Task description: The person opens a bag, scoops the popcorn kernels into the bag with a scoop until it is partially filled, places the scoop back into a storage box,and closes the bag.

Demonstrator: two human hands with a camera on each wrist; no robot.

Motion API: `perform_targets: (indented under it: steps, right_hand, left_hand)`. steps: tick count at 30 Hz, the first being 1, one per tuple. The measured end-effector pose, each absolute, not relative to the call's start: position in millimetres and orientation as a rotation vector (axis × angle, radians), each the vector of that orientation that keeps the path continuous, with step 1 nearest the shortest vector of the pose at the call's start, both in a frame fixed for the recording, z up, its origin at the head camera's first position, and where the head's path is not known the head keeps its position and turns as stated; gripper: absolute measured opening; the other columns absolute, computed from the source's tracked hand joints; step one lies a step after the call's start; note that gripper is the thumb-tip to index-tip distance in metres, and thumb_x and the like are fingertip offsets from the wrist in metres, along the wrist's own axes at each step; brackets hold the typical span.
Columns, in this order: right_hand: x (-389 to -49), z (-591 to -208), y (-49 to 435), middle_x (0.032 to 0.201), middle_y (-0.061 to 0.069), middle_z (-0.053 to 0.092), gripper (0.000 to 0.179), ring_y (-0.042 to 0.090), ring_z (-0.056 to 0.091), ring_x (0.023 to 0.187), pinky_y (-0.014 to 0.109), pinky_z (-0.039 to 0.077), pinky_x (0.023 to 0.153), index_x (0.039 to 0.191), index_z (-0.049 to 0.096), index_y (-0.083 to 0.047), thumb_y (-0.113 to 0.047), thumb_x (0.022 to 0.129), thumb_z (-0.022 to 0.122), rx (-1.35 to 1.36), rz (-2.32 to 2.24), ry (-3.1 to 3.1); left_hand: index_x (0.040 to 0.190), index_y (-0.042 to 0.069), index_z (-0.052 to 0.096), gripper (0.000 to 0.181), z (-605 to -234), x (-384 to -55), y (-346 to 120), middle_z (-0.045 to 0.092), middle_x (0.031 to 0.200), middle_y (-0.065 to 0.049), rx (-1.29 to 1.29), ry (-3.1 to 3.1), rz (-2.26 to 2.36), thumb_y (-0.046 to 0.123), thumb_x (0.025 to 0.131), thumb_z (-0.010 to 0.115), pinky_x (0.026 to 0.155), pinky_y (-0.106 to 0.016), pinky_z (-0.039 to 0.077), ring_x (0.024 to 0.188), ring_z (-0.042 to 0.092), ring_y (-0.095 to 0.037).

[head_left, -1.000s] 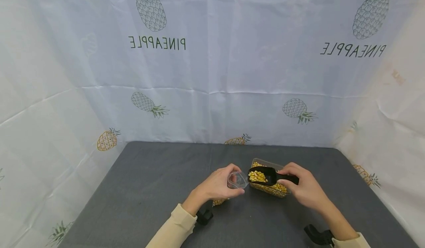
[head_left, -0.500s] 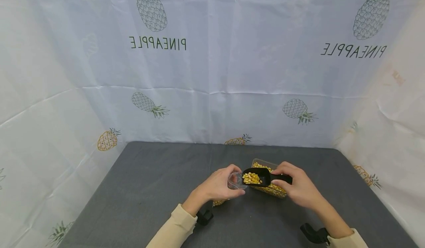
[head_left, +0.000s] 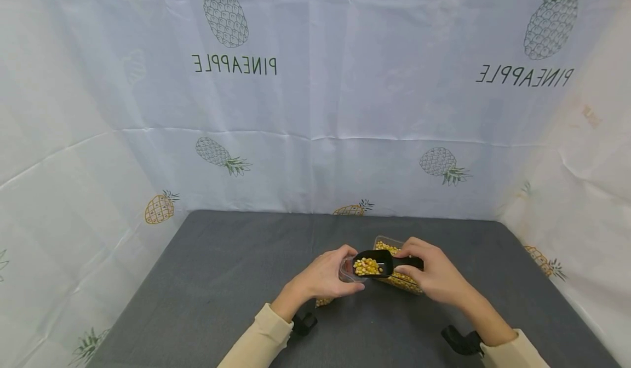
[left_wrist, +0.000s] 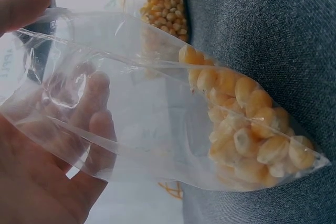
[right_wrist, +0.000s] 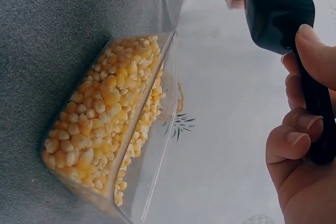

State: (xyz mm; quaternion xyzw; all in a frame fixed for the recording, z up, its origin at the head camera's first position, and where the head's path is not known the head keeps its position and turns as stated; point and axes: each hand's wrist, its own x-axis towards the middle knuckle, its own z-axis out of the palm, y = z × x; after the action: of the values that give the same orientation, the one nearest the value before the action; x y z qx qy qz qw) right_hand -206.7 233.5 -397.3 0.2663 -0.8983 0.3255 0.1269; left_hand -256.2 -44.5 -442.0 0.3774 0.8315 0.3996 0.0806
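Note:
My left hand (head_left: 331,274) holds a clear plastic bag (left_wrist: 142,108) by its mouth, thumb and fingers spread around the opening. Corn kernels (left_wrist: 252,129) fill the bag's lower end, which hangs close to the table. My right hand (head_left: 434,272) grips the handle of a black scoop (head_left: 386,258). A heap of yellow kernels (head_left: 366,266) lies in the scoop, whose front edge is over the bag's mouth. Below and behind the scoop stands a clear rectangular container (right_wrist: 142,114) of corn kernels (right_wrist: 100,114), partly hidden by the scoop and right hand in the head view.
The dark grey tabletop (head_left: 236,280) carries the container and stretches left and right of the hands. A pale pineapple-print curtain (head_left: 315,99) encloses the back and sides. Each wrist wears a black camera mount (head_left: 304,323).
My right hand has moved left with the loaded scoop, from over the container to the bag's mouth. The left hand and bag have stayed nearly in place.

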Motion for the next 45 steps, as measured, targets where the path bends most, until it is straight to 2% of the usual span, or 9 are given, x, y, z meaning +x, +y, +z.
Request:
perform_targets:
  steps: [10,19,27,34,45]
  right_hand:
    - [-208,-388,227,0.098,-0.010,0.059,0.014,0.005,0.056,0.085,0.030,0.051,0.070,0.104,0.073,-0.015,-0.012,0.091,0.077,0.856,0.933,-2.683]
    - [-211,-388,220,0.101,-0.011,0.059,0.016,0.009,0.061,0.091,0.034,0.055,0.077,0.104,0.072,-0.016,-0.011,0.090,0.078,0.885,0.765,-2.740]
    - [-210,-385,211,0.101,-0.009,0.058,0.017,0.007,0.060,0.086,0.030,0.054,0.072,0.101,0.071,-0.017,-0.010,0.088,0.080,0.897,0.658,-2.741]
    - [-209,-382,204,0.100,-0.006,0.059,0.018,0.006,0.059,0.080,0.027,0.052,0.066,0.101,0.071,-0.014,-0.010,0.086,0.081,0.934,0.610,-2.712]
    - [-209,-383,200,0.102,-0.004,0.060,0.021,0.008,0.061,0.080,0.026,0.053,0.066,0.103,0.071,-0.012,-0.008,0.085,0.082,0.978,0.565,-2.672]
  left_hand:
    - [0.137,0.012,0.052,0.060,-441,-256,-44,0.060,0.104,0.006,1.117,2.487,1.196,0.039,0.090,0.076,0.077,-0.021,0.055,0.086,0.065,0.002]
    - [0.135,0.015,0.053,0.057,-442,-256,-43,0.063,0.105,0.007,1.102,2.486,1.188,0.039,0.089,0.078,0.074,-0.020,0.054,0.080,0.063,0.002]
    - [0.136,0.015,0.053,0.059,-443,-256,-44,0.061,0.099,0.010,1.112,2.521,1.152,0.041,0.089,0.077,0.067,-0.022,0.050,0.076,0.057,-0.002]
    - [0.137,0.015,0.053,0.061,-443,-257,-44,0.063,0.105,0.008,1.112,2.540,1.143,0.042,0.088,0.077,0.072,-0.022,0.051,0.082,0.058,-0.002]
    - [0.138,0.015,0.053,0.061,-444,-257,-44,0.063,0.103,0.007,1.124,2.525,1.145,0.041,0.089,0.077,0.068,-0.021,0.051,0.076,0.059,-0.001]
